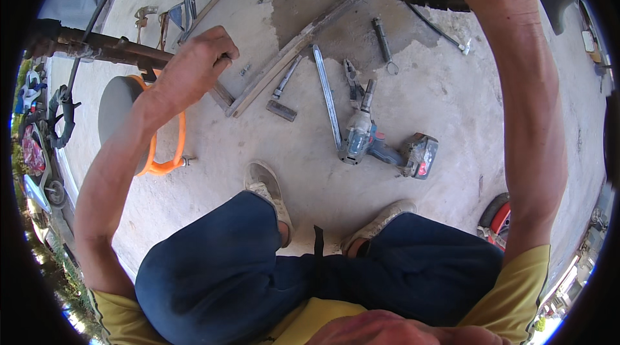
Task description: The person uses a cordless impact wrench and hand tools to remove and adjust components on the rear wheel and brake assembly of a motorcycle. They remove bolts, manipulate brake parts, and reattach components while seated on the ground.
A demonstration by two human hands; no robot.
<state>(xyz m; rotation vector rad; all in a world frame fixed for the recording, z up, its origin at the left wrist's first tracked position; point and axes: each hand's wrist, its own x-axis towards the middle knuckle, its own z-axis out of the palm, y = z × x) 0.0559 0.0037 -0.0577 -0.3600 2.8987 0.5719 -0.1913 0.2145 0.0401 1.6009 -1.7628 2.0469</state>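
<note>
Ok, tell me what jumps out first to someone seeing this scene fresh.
The left hand, upper left, is closed around a rusty metal bar that runs in from the left edge. In the middle of the concrete floor lies a cordless impact wrench among scattered hand tools, just beyond the person's shoes. The right forearm reaches up out of frame, its hand unseen.

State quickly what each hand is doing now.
Left hand: closed around a rusty bar.
Right hand: out of view past the top edge.
</note>
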